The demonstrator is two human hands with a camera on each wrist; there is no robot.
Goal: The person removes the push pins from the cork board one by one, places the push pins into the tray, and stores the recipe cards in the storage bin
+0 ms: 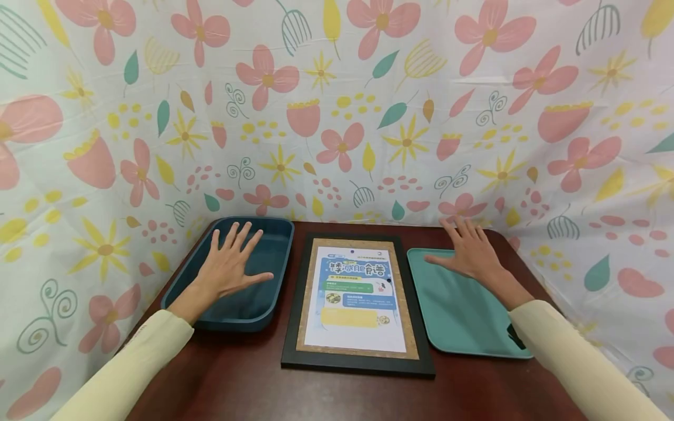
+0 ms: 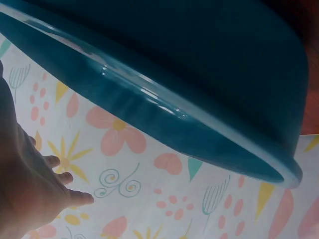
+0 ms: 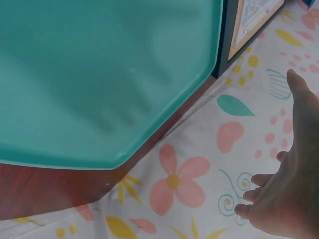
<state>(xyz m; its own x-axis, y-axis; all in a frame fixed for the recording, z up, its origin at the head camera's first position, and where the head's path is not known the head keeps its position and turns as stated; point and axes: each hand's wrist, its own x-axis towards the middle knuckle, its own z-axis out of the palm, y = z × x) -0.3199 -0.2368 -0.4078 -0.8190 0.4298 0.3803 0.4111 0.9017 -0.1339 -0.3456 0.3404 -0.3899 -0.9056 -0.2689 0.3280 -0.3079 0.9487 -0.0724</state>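
The person held two bare hands in the air above a table (image 1: 253,386). The left hand (image 1: 227,266), left of the frame's centre, was spread over a deep blue basin (image 1: 268,251), with the thumb directed toward the middle. The right hand (image 1: 471,251), right of centre, was spread too, above the far part of a green tray (image 1: 468,321). Neither hand was pinching anything, and in both wrist views there was a gap between fingers and rims.

Between basin and tray, in the lower middle of the frame, lay a black-edged board (image 1: 358,361) with a printed sheet (image 1: 363,342) upon it. A flowered curtain (image 1: 389,146) hung behind. Beside the right wrist was a small dark object (image 1: 518,337); I could not tell what.

The step, as I judged it, was to keep both hands raised and ready. For doing this well, the wrists should be loose and the fingers clear of both rims. Any lowering should be slow, with the sleeves lifted, because the loose-looking sheet might slide if brushed.
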